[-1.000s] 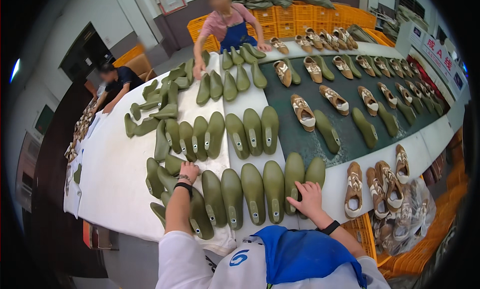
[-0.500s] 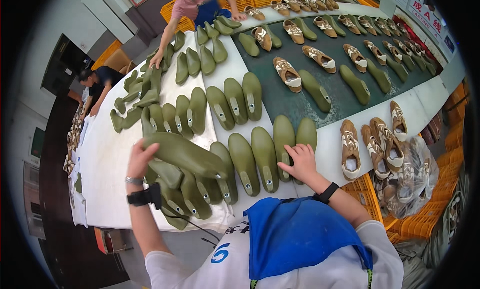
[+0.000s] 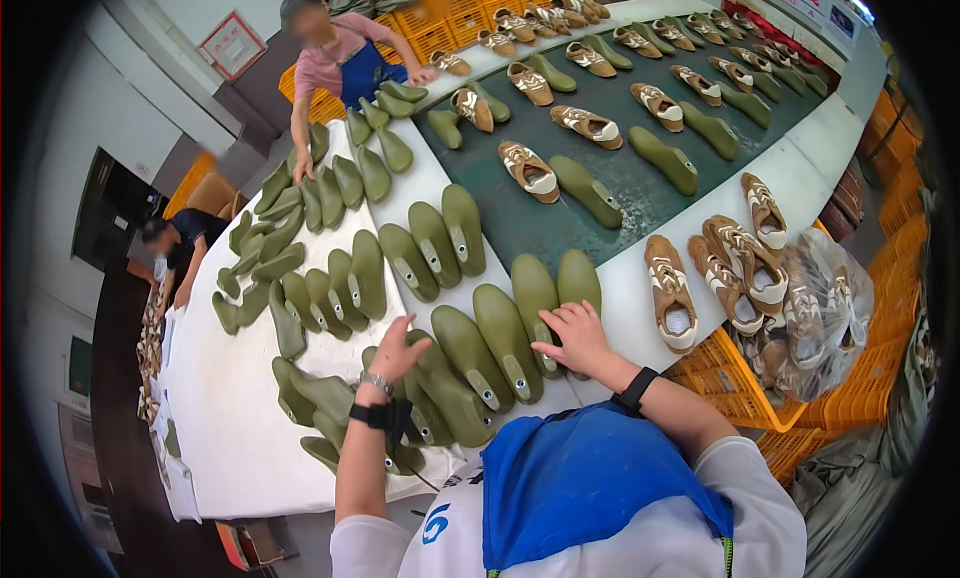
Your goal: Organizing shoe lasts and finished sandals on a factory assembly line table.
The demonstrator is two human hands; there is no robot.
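Left hand [image 3: 397,350] is lying open, fingers spread, on an olive-green shoe last [image 3: 440,390] in the near row on the white table [image 3: 230,428]. Right hand [image 3: 578,340] is resting loosely open, palm down, on another last [image 3: 540,308] (gripping nothing). Brown sneakers [image 3: 670,293] are sitting just beside, to the right.

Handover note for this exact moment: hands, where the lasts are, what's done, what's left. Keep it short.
Left hand: open, fingers spread on the heaped green shoe lasts at the near table edge; nothing gripped.
Right hand: flat on the near row of lasts, at its right end.
Done: lasts stand in rows of three or so on the white table; finished brown shoes sit to the right.
Left, apparently: the near-left heap is unsorted.
Two other people work at the far side.
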